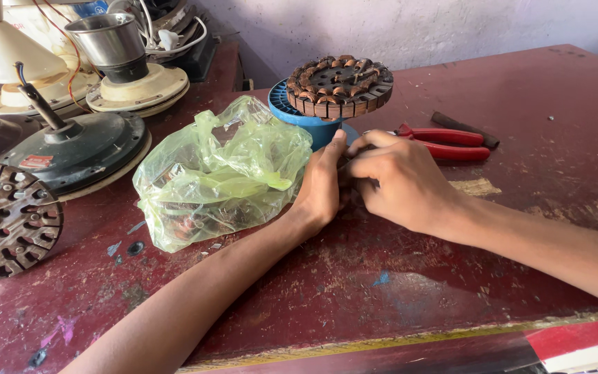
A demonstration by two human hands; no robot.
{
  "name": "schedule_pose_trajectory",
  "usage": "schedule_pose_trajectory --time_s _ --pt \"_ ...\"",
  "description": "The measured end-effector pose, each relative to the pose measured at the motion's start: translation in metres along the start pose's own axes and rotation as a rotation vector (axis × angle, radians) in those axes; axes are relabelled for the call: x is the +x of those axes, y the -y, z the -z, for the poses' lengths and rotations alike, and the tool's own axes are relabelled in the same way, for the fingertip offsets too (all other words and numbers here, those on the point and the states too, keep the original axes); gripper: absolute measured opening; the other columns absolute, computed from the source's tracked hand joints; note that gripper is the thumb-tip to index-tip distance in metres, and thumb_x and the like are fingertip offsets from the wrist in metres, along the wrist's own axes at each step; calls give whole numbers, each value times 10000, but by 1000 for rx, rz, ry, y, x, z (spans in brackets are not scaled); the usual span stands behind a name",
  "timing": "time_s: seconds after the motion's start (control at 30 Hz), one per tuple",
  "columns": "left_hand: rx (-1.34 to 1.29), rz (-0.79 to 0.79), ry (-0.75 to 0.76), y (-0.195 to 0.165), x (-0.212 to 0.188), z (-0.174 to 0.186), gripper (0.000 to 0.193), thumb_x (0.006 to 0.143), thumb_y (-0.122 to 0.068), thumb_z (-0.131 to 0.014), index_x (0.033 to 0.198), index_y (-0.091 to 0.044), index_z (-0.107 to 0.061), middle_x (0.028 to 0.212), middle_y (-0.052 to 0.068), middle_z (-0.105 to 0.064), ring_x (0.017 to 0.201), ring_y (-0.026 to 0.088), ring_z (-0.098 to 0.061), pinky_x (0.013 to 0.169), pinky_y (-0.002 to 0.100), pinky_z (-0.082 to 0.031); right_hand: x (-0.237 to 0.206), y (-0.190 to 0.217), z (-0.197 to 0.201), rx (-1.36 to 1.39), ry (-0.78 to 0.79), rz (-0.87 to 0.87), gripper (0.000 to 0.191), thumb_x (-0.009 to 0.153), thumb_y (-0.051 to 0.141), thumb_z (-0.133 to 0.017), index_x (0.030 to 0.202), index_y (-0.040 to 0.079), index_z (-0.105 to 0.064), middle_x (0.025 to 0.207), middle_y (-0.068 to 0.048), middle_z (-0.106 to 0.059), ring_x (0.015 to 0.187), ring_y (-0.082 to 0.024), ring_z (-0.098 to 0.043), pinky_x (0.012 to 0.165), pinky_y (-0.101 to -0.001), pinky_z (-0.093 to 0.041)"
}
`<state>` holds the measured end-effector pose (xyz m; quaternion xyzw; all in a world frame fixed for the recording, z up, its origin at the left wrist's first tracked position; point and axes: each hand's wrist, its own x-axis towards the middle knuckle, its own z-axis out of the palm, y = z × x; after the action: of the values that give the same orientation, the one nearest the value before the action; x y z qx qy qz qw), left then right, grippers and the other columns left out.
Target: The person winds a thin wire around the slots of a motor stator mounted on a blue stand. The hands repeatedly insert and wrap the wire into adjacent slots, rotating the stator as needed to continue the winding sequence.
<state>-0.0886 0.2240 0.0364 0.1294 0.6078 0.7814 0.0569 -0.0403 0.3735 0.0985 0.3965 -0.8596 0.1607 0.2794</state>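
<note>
On a worn red workbench, left hand [323, 183] and right hand [399, 181] pinch something small together — too hidden to identify — beside a green plastic bag [219, 173]; steady, close fingertip work suits it.

Soft daylight comes from the upper right, leaving the far right part of the bench [534, 90] bright and slightly washed out, while its left edge and near corner sit dimmer. Shadows under both forearms are faint and diffuse. The green plastic bag [219, 173] shows small glints of glare. Focus is fairly sharp throughout, softening slightly toward the near edge.
</note>
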Motion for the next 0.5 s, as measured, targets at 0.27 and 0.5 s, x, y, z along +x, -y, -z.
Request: schedule_pose_trajectory --time_s 0.27,0.5 --pt "354 -131 -111 7 3 3 735 1056 -567 -255 852 22 -645 744 110 -629 729 214 -558 720 395 -475 -3 4 -4 24 -110 -28 130 709 -30 -745 836 -2 -734 914 -139 -737 856 -292 -702 700 -396 -544" --pt "372 -135 -131 1 -8 3 638 1029 -478 -341 849 50 -649 790 164 -677 773 238 -604 761 430 -491 -3 15 -3 56 -153 -72 188 703 -18 -771 885 -6 -726 866 -160 -695 828 -302 -672 692 -390 -519"
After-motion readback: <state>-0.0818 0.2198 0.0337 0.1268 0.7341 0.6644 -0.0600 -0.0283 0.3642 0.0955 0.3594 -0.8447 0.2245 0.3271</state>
